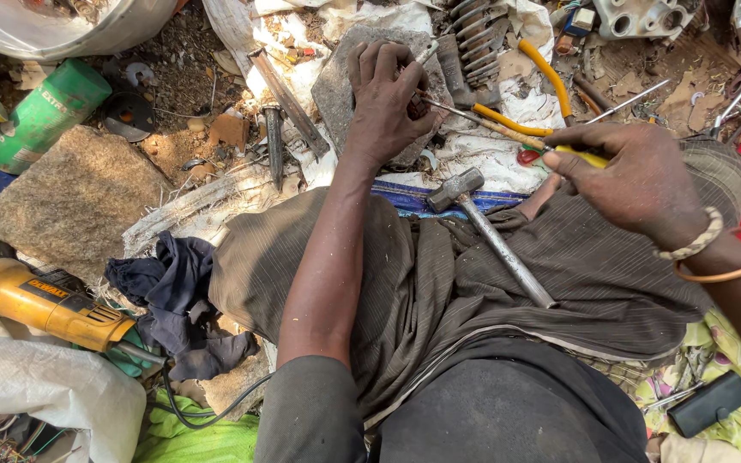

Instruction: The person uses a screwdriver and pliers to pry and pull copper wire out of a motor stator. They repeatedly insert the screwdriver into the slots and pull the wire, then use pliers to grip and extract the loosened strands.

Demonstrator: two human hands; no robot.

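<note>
Outdoors, bare dirt ground [173, 86] strewn with scrap is seen, and the work is done low on it. A flat grey slab [336, 86] lies at the far centre, and the left hand [385, 99] is pressed down on it, its fingers [370, 64] curled over a small dark part [418, 107] that is pinned against the stone. The right hand [636, 176] is held to the right, its fingers clenched around the yellow handle of a screwdriver [508, 127], whose shaft is pointed left toward the pinned part. A hammer [490, 231] is laid across the lap, head toward the slab. To the left a large rock [75, 201] is set in the dirt, with a green can [40, 116] beyond it and a yellow grinder [40, 304] nearer, beside a dark rag [173, 283]. A chisel [274, 141] and a metal bar [289, 99] are left just left of the slab. White sacking [388, 17] is spread at the far side, and yellow-handled pliers [542, 77] are rested on it.
</note>
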